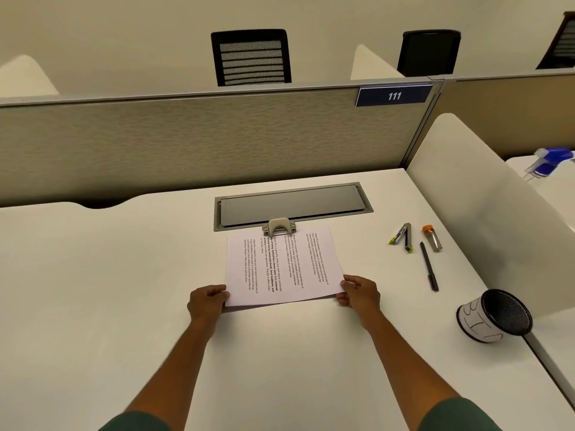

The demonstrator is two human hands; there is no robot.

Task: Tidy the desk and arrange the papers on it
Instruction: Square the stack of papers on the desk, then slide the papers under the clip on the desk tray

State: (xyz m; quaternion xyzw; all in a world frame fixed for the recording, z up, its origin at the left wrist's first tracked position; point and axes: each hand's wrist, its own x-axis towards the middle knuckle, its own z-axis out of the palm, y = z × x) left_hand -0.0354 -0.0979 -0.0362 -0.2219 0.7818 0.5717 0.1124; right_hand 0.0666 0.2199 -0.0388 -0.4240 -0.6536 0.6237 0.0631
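Observation:
A stack of printed white papers lies in the middle of the white desk, its near edge slightly lifted. My left hand pinches the near left corner and my right hand pinches the near right corner. A small hole punch sits at the far edge of the papers. To the right lie a stapler with green tips, a black pen and a small clear tube with an orange cap.
A black mesh cup lies tipped on its side near the right edge. A grey cable tray lid is set into the desk behind the papers. Beige partitions close the back and right. A blue spray bottle stands beyond the right divider.

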